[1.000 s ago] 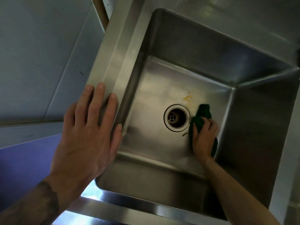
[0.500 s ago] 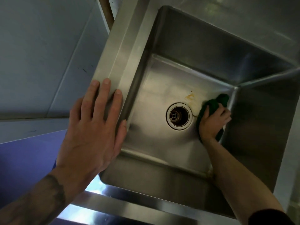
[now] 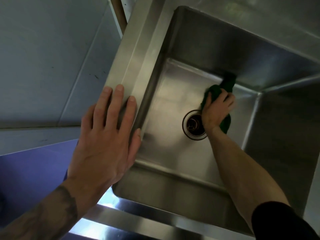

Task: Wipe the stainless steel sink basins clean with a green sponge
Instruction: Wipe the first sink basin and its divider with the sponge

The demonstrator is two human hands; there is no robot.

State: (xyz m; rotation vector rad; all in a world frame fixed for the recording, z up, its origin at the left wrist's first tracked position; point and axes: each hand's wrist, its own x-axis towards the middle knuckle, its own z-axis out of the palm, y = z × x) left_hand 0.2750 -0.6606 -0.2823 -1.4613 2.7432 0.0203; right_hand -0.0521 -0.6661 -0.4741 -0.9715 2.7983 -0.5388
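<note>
Right hand (image 3: pixel 214 112) fingers (image 3: pixel 225 99) curled round green sponge (image 3: pixel 229 84) in sink basin (image 3: pixel 166 122) — left hand (image 3: pixel 103 144) flat, straight-fingered, on rim (image 3: pixel 138 54).

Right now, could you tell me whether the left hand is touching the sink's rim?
Touching. The head view shows the left hand lying flat, palm down, on the sink rim.

Head view: from above, facing steeply down into the sink basin (image 3: pixel 216 54).
Nearness: close over its rim.
Framing: skewed.

Dim, soft-focus wide-angle view.
Glare streaks the sink (image 3: pixel 131 54) rim's near edge; far basin walls lie shadowed, straight edges bow.
</note>
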